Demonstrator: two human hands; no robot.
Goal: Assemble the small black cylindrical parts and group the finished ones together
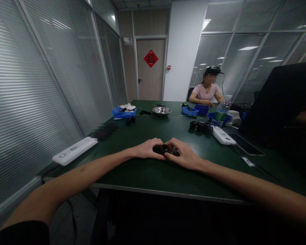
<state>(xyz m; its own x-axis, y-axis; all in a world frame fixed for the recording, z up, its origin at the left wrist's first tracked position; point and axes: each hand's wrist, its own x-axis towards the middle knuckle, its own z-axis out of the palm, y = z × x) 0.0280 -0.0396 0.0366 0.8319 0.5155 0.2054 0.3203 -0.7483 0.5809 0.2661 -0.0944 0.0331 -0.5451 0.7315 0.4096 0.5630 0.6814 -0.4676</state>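
Clearly, the small black part (pixel 164 148) sits between the two hands, low at the table (pixel 132 175), contact unclear; its round opening faces up; the left hand (pixel 151 149) pinches its left side between thumb and fingers; the right hand (pixel 183 154) closes thumb and forefinger on its right side; good handling calls for a firm left grip as anchor, light fingertip pressure from the right, and both wrists low, so that a slip means only a short drop
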